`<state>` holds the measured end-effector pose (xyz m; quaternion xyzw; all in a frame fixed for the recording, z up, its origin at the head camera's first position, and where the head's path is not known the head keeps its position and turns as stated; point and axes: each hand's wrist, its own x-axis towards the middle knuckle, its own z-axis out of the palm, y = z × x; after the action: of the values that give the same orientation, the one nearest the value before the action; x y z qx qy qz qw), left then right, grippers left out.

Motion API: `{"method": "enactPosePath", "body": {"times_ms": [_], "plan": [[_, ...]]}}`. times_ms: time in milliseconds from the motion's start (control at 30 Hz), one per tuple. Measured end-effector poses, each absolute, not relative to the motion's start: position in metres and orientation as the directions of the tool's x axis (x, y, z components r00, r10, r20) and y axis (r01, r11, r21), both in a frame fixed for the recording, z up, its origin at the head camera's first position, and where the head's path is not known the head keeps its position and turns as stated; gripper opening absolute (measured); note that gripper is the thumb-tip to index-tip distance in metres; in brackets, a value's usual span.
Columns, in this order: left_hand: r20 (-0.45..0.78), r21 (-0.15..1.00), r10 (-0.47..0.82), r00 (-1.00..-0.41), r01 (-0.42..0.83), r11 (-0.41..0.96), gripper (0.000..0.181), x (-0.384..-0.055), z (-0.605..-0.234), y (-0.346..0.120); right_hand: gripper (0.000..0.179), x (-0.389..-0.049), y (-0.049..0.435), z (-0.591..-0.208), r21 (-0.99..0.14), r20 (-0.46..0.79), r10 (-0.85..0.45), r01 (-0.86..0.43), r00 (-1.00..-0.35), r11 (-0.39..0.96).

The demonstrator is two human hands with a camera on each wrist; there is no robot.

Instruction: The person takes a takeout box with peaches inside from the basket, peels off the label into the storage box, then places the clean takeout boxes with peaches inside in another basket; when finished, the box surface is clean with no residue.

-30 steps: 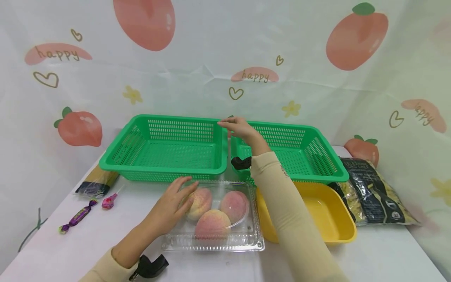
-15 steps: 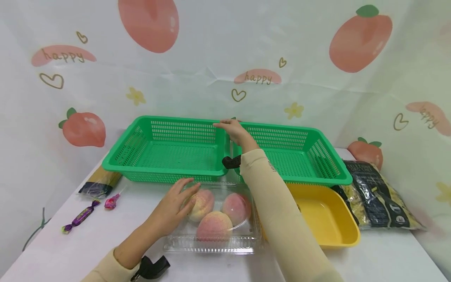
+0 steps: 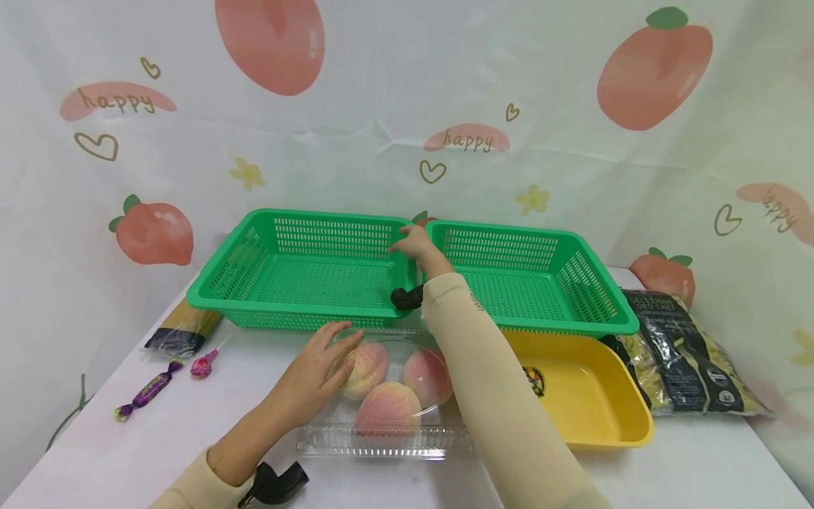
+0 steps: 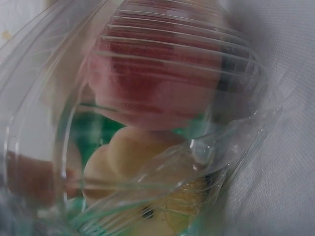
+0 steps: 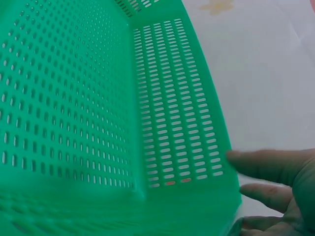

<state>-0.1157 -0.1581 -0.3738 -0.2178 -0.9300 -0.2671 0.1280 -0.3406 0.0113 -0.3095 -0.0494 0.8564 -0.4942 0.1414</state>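
My right hand (image 3: 418, 245) is at the back right corner of the left green basket (image 3: 305, 312), beside the narrow gap to the right green basket (image 3: 585, 326). In the right wrist view its thumb (image 5: 268, 164) overlaps the basket's rim, and the other fingers (image 5: 268, 195) extend just outside the corner. Relaxed fingers spread, my left hand (image 3: 309, 385) rests at the left side of a clear plastic clamshell box (image 3: 375, 445). Inside the box lie three pink-yellow peaches (image 3: 389, 410). The left wrist view looks through the box's ribbed plastic at a peach (image 4: 152, 83).
A yellow basin (image 3: 591, 403) stands right of the box, partly behind my right sleeve. Far right lies a bag of pasta (image 3: 687, 360). On the left are a packet (image 3: 184, 329), a lollipop (image 3: 203, 365) and a purple wrapped candy (image 3: 149, 390). A printed cloth (image 3: 356, 170) hangs behind.
My right hand has shifted left and come down to the left basket's back right corner. My left hand keeps its place at the clear box. The head view has shifted slightly.
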Motion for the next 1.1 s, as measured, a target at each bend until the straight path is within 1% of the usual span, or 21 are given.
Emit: {"method": "enactPosePath", "body": {"times_ms": [367, 667, 933, 1000, 1100], "plan": [[0.357, 0.445, 0.332, -0.873, 0.472, 0.761, 0.04, -0.115, -0.374, -0.159, 0.061, -0.339, 0.015, -0.311, -0.865, -0.202, -0.232, 0.062, -0.951, 0.498], [0.357, 0.444, 0.335, -0.872, 0.474, 0.76, 0.04, -0.117, -0.375, -0.158, 0.061, -0.346, 0.019, -0.321, -0.828, -0.241, -0.194, 0.097, -0.951, 0.553], [0.361, 0.443, 0.337, -0.869, 0.478, 0.758, 0.04, -0.116, -0.374, -0.158, 0.062, -0.347, 0.02, -0.325, -0.831, -0.227, -0.194, 0.086, -0.954, 0.549], [0.351, 0.466, 0.336, -0.874, 0.474, 0.747, 0.041, -0.116, -0.373, -0.158, 0.063, -0.347, 0.02, -0.326, -0.835, -0.229, -0.197, 0.089, -0.953, 0.543], [0.297, 0.564, 0.328, -0.897, 0.442, 0.697, 0.043, -0.114, -0.37, -0.16, 0.063, -0.347, 0.021, -0.327, -0.834, -0.237, -0.203, 0.092, -0.95, 0.544]]}}
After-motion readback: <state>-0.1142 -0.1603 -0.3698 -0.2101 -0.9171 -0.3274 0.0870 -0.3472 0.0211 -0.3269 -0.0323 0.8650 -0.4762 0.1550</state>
